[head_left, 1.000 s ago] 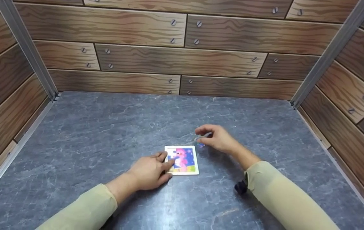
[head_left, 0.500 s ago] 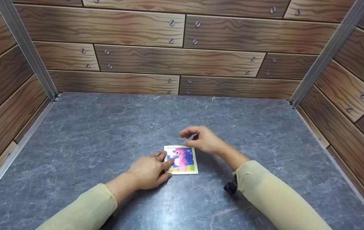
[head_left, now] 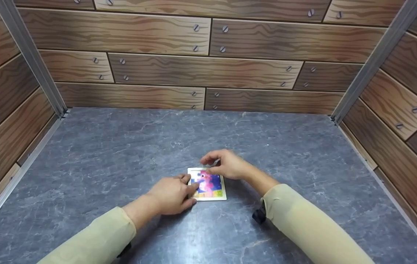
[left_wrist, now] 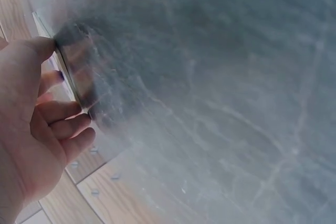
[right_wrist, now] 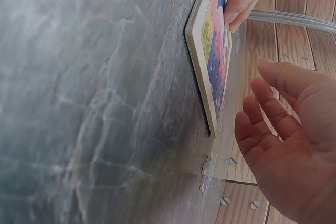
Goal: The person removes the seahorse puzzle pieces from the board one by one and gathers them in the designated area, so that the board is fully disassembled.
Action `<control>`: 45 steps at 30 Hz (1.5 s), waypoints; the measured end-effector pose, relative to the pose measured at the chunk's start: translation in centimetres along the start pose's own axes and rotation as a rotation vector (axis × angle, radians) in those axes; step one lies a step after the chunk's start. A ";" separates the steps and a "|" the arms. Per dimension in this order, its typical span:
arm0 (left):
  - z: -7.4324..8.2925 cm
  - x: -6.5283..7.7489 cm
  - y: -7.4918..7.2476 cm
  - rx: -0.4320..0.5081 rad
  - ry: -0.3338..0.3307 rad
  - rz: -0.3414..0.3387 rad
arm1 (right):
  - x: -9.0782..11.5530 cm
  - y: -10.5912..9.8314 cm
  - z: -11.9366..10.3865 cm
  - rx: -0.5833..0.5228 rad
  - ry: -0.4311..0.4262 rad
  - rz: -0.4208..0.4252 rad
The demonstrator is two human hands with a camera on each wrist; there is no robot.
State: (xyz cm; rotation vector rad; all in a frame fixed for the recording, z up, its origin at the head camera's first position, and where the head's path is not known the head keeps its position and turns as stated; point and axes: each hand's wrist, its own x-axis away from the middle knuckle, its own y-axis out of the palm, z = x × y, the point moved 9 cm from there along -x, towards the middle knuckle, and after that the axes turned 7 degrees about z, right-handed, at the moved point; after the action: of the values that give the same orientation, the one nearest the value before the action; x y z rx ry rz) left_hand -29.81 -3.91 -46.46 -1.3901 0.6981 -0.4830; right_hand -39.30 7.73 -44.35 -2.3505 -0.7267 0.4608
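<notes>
A small square jigsaw puzzle (head_left: 209,185) in a pale frame lies flat on the table. It shows a pink figure on blue, and its upper left part looks whitish. My left hand (head_left: 170,194) holds it at its left side: the index finger reaches over the picture, and the thumb and other fingers bend against the edge. Over the frame's far edge hovers my right hand (head_left: 230,165), thumb and fingers apart with nothing visible between them. In the right wrist view, loose puzzle pieces (right_wrist: 205,176) lie past the frame's corner; in the head view the right hand hides that spot.
The grey marbled tabletop (head_left: 131,146) stretches around the puzzle. Walls with a wood-plank print (head_left: 157,69) enclose the back and both sides, with metal strips at the corners. A dark strap piece (head_left: 259,216) hangs below the right sleeve.
My right hand has moved left, from the loose pieces right of the puzzle to above its far edge. The left hand has stayed on the puzzle.
</notes>
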 end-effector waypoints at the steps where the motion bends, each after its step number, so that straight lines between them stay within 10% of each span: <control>1: 0.0 0.0 0.0 -0.002 0.001 -0.002 | -0.1 0.1 0.0 0.003 0.003 -0.010; 20: -0.1 -0.3 0.0 -0.004 -0.014 -0.035 | -0.8 1.6 1.3 0.004 0.104 -0.181; 45: 0.0 -0.1 0.1 -0.001 -0.009 -0.010 | -0.7 2.3 1.5 0.069 -0.014 -0.245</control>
State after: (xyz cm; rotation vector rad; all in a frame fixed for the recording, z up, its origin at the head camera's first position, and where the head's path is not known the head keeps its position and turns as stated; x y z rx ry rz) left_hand -29.86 -3.81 -46.50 -1.3961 0.6847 -0.4839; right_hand -39.69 6.49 -46.87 -2.1603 -0.9755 0.3882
